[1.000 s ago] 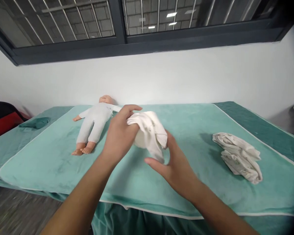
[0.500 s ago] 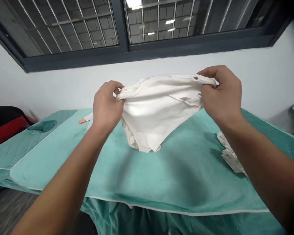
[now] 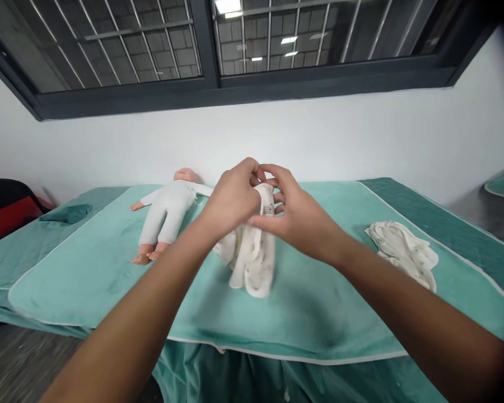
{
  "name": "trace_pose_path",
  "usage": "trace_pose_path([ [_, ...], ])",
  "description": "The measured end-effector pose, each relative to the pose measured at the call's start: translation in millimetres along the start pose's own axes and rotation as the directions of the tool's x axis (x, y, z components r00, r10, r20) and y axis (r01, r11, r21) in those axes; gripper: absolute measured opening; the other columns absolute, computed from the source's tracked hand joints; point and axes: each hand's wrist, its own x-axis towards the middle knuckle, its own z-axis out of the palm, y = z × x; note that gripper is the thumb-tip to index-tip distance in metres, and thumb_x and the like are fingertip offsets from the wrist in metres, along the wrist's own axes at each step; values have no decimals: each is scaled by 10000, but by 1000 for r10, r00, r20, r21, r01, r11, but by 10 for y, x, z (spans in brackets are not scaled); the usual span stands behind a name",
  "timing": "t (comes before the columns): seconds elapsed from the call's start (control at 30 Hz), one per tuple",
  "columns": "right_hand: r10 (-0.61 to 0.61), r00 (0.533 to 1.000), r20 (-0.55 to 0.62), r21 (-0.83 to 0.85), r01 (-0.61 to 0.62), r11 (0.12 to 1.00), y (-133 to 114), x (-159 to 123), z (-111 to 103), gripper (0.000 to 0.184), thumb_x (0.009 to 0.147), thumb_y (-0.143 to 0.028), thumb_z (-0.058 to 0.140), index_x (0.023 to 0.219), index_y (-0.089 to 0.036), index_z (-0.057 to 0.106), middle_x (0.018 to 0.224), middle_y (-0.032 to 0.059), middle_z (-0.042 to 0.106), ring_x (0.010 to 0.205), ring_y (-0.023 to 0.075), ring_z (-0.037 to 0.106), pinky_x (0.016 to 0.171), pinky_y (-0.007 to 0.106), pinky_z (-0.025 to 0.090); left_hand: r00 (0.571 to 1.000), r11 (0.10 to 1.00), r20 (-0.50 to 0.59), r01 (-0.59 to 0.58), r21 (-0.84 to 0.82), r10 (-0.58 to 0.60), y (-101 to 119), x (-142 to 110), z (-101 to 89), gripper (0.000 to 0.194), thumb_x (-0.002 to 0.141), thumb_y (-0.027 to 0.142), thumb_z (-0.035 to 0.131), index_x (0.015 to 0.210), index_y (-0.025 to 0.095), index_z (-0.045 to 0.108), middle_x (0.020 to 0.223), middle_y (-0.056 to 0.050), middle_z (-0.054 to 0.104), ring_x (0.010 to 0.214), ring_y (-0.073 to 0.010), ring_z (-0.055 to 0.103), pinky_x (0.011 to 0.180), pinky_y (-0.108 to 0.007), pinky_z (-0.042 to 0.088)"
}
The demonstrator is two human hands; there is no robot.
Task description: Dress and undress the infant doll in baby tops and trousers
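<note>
A small white baby garment [image 3: 252, 257] hangs bunched over the middle of the teal mat [image 3: 327, 302]. My left hand [image 3: 233, 196] pinches its top edge, fingers closed. Right beside it, my right hand [image 3: 294, 215] also grips the top of the garment, thumb and fingers meeting those of the left. The cloth's lower end dangles just above or on the mat; I cannot tell which. A baby doll [image 3: 166, 210] in a white suit lies on its back at the mat's far left.
A second crumpled white garment [image 3: 405, 252] lies on the mat at the right. A dark teal cloth [image 3: 67, 212] sits far left beside a red and black object [image 3: 4, 210]. A white wall and dark window frame stand behind the table.
My hands, held wide apart and high with the garment stretched between them, have come together and lowered. The garment now hangs folded and bunched from both hands.
</note>
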Motion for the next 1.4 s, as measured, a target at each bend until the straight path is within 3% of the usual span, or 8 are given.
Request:
trace_pose_path([
  [0.17, 106, 993, -48, -133, -112, 985, 159, 79, -23, 252, 819, -205, 522, 1023, -223, 670, 795, -23, 647, 648, 128, 546, 576, 242, 386, 994, 999, 105, -33, -39, 37, -165, -105, 36, 197, 815, 269, 573, 1008, 234, 581, 1016, 10, 668, 790, -138, 603, 657, -252, 447],
  [0.33, 135, 948, -288, -145, -182, 973, 304, 61, -174, 204, 840, -245, 478, 916, -208, 664, 788, 0, 640, 683, 150, 547, 573, 244, 382, 992, 957, 128, -20, 290, -18, -713, -291, 400, 248, 788, 121, 497, 980, 261, 569, 960, -4, 674, 909, -218, 628, 702, -315, 448],
  [0.5, 173, 919, -354, -364, -306, 880, 538, -35, -496, 196, 842, -270, 481, 921, -231, 656, 790, 18, 628, 699, 182, 546, 603, 280, 381, 992, 917, -105, 100, 385, -64, -1132, -365, 452, 313, 824, 100, 448, 1044, 270, 594, 1093, -22, 690, 1005, -246, 641, 786, -345, 478],
  [0.77, 107, 969, -222, -653, -229, 722, 708, -126, -509, 198, 832, -298, 526, 990, -239, 631, 843, 37, 636, 764, 219, 570, 630, 293, 358, 935, 973, -309, -114, 199, 172, -709, -244, 260, 343, 849, 119, 470, 1158, 242, 553, 1128, -11, 669, 1002, -178, 634, 842, -309, 494],
  [0.93, 42, 951, -305, -543, -210, 813, 742, -82, -498, 256, 845, -233, 454, 1034, -239, 627, 827, 31, 665, 720, 211, 575, 638, 296, 383, 941, 846, -253, -59, 530, 224, -617, -204, 255, 390, 845, 77, 421, 1167, 244, 564, 1132, -45, 661, 979, -229, 634, 791, -351, 474],
  [1.03, 48, 920, -390, -450, -236, 861, 895, -117, -582, 291, 796, -175, 439, 992, -234, 645, 846, 32, 673, 735, 202, 581, 650, 292, 409, 976, 778, -164, -7, 628, 141, -734, -226, 223, 355, 843, 85, 421, 1103, 252, 597, 1083, -54, 672, 920, -248, 637, 746, -353, 458],
  [1.23, 167, 914, -370, -385, -315, 868, 1031, -255, -754, 323, 720, -123, 441, 937, -225, 657, 869, 45, 689, 728, 195, 580, 665, 303, 421, 977, 940, -200, 140, 311, -80, -879, -230, 83, 229, 873, 230, 461, 1027, 258, 630, 1006, -18, 717, 921, -230, 635, 764, -319, 456],
  [1.4, 329, 901, -283, -614, -434, 659, 985, -195, -985, 359, 683, -69, 485, 928, -257, 667, 893, 60, 704, 750, 205, 561, 624, 320, 355, 947, 948, -229, 267, 170, -225, -882, -160, -105, 238, 826, 245, 481, 976, 249, 666, 967, 5, 721, 901, -222, 619, 783, -316, 459],
])
